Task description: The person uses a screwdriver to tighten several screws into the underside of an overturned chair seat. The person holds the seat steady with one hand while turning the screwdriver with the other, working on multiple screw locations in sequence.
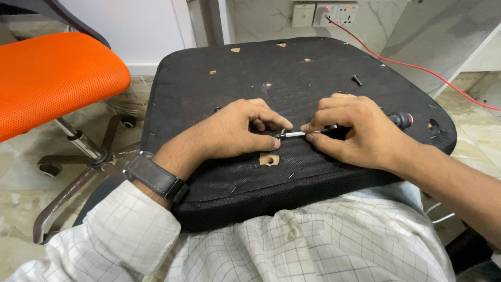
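Note:
A black fabric-covered chair seat base [313,68] lies upside down across my lap. My right hand [355,130] grips a screwdriver with a black handle [403,120], its silver shaft [293,134] pointing left, low over the fabric. My left hand [235,130] rests on the fabric, thumb and fingers pinching around the shaft's tip. Just below the tip is a torn hole showing wood [269,159]. A loose black screw [357,80] lies on the far right of the seat base.
An orange office chair [52,78] with a metal star base stands at left. A wall socket panel [326,14] at the back feeds a red cable [417,68] running right. Several small tears dot the fabric. The floor is marble tile.

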